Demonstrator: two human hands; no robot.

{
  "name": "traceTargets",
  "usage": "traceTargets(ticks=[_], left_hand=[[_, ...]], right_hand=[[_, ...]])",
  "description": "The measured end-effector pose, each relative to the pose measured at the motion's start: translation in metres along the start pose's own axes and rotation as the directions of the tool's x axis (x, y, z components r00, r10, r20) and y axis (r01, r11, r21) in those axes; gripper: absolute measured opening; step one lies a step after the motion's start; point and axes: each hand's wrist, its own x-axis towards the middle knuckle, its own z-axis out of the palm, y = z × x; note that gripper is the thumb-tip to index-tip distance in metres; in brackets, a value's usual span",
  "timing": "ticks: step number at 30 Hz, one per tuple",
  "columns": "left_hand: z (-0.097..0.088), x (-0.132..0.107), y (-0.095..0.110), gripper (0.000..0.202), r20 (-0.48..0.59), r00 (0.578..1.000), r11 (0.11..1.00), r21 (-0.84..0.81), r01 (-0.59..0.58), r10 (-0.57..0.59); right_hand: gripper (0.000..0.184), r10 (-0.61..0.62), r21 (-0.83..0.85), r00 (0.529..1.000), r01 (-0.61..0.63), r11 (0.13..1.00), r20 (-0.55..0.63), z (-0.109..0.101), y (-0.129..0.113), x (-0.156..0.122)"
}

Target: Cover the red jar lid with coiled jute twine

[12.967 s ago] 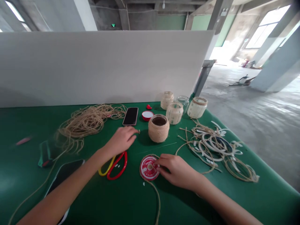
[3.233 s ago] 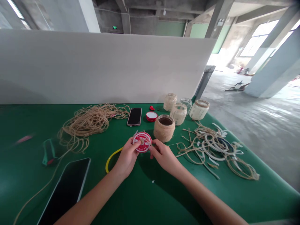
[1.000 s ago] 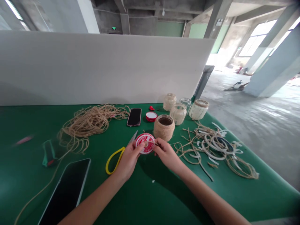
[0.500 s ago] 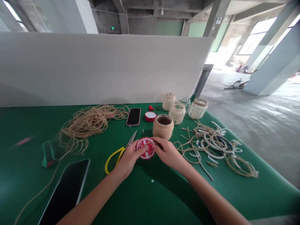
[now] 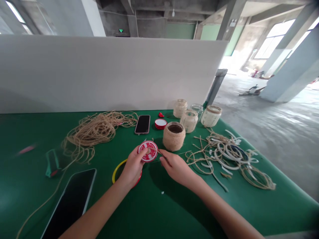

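Note:
My left hand (image 5: 133,169) grips a round red-and-white spool (image 5: 152,156), its thumb pressed on the labelled face. My right hand (image 5: 175,166) is closed in a pinch at the spool's right edge, on a thin brown strand (image 5: 159,151) that reaches over the face. The strand looks like twine, but its exact kind is hard to make out. Scissors with yellow-and-red handles (image 5: 116,171) lie under my left hand, which covers most of them. Just beyond my hands stands a jar wrapped in twine (image 5: 173,141).
Several glass jars (image 5: 188,122) stand at the back right. Cord scraps (image 5: 224,152) lie to the right, a twine heap (image 5: 97,129) to the left. Also on the green table are a phone (image 5: 143,124), a larger dark-screened device (image 5: 72,202), a red-rimmed white disc (image 5: 160,123) and a green tool (image 5: 52,162).
The spool has moved left and slightly up with my left hand. My right hand has shifted a little lower, and the gap between the hands is wider. The scissor blades are now mostly covered.

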Motion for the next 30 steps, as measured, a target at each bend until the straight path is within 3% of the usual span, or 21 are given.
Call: traceTargets(ticks=[8, 15, 17, 20, 23, 27, 30], left_hand=[[0.001, -0.001, 0.001, 0.024, -0.077, 0.994, 0.997, -0.001, -0.074, 0.073], [0.002, -0.001, -0.002, 0.024, -0.090, 0.994, 0.998, -0.003, -0.056, 0.056], [0.003, -0.003, -0.002, 0.023, -0.072, 0.995, 0.998, 0.018, -0.067, 0.068], [0.006, -0.009, -0.003, 0.022, -0.062, 0.993, 0.993, 0.074, -0.093, 0.098], [0.010, -0.016, -0.004, 0.023, -0.027, 0.995, 0.990, 0.107, -0.093, 0.096], [0.013, -0.019, -0.004, 0.025, 0.002, 0.999, 0.995, 0.089, -0.047, 0.047], [0.013, -0.016, -0.001, 0.029, 0.042, 0.999, 0.998, 0.059, 0.014, -0.016]], right_hand=[[0.029, -0.013, -0.029, 0.998, 0.015, 0.999, 0.060, 0.007, -0.005, -0.003], [0.024, -0.036, -0.018, 0.998, 0.038, 0.999, 0.058, 0.007, -0.006, -0.003], [0.023, 0.013, 0.046, 1.000, -0.013, 0.999, 0.002, 0.007, -0.005, -0.002], [0.030, 0.082, 0.273, 0.995, -0.064, 0.960, -0.055, 0.009, -0.005, 0.000], [0.020, 0.103, 0.440, 0.993, -0.069, 0.896, -0.054, 0.012, -0.005, 0.001], [0.016, 0.135, 0.529, 0.991, -0.127, 0.839, 0.023, 0.018, -0.003, 0.001], [0.015, 0.167, 0.514, 0.986, -0.155, 0.844, 0.022, 0.016, 0.000, 0.002]])
